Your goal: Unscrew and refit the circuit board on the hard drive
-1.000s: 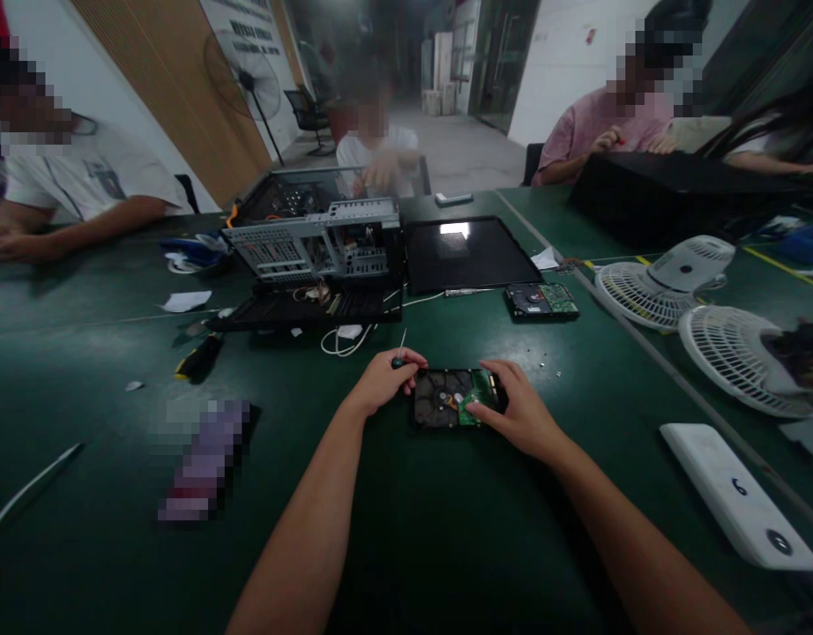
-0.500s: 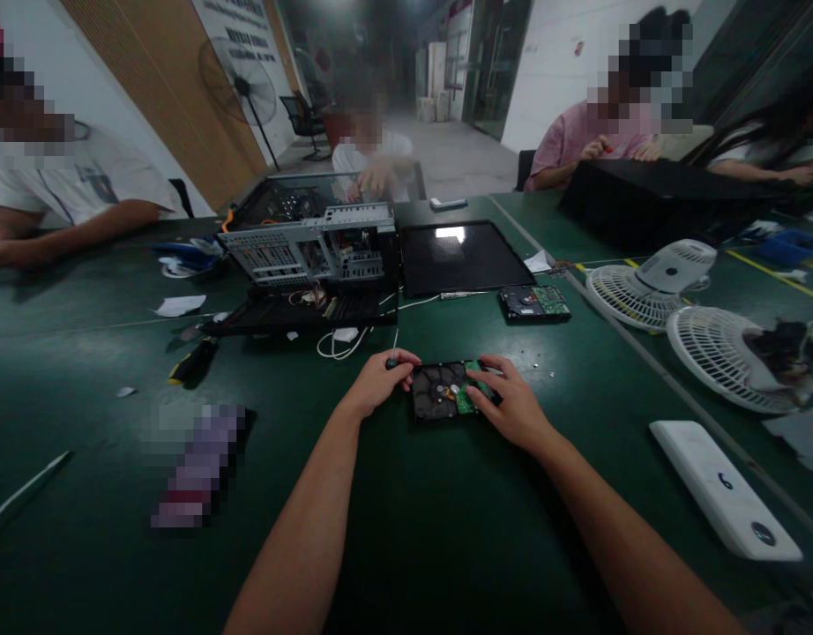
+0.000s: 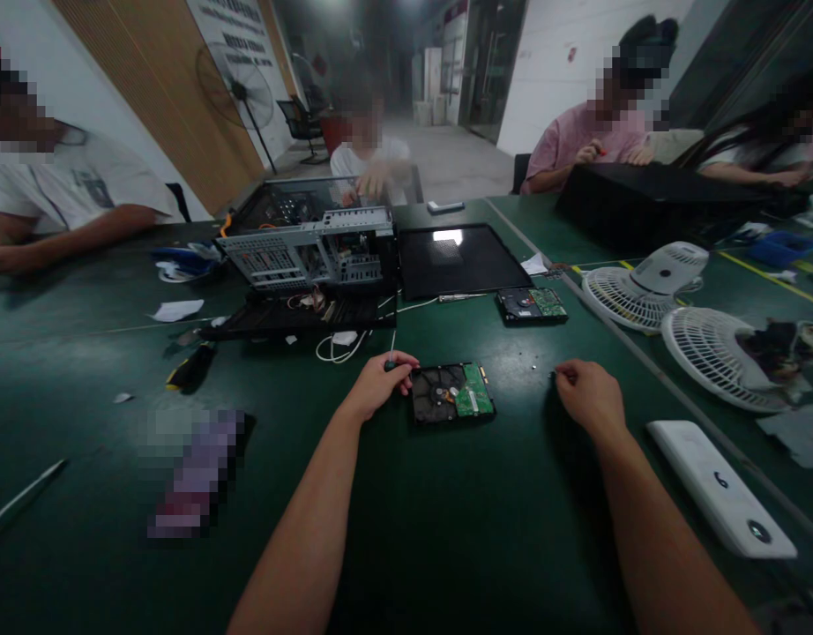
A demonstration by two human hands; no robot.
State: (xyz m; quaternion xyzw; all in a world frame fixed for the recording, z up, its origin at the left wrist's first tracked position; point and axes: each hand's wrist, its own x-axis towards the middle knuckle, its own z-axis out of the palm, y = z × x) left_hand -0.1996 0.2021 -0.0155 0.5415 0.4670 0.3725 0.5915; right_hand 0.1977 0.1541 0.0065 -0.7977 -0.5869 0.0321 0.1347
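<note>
A hard drive (image 3: 435, 394) with a green circuit board lies on the green table in front of me. My left hand (image 3: 380, 381) is closed round a thin screwdriver (image 3: 391, 362) with a dark handle, its shaft pointing up and away. Its fingertips rest against the drive's left edge. To the right of the drive, my right hand (image 3: 588, 392) touches down on the table with thumb and fingers pinched together. A tiny dark thing shows at those fingertips, too small to name. Close by lies a small screw (image 3: 533, 367).
An opened computer case (image 3: 307, 256) stands ahead, beside a black side panel (image 3: 463, 260). A second hard drive (image 3: 532, 305) lies near it. White fan parts (image 3: 704, 353) and a white power bank (image 3: 720, 489) are at right; a yellow-black tool (image 3: 190, 368) at left. Several people sit around.
My right hand has left the hard drive and moved right to the loose screws, its fingers closing into a pinch. The left hand stays at the drive with the screwdriver.
</note>
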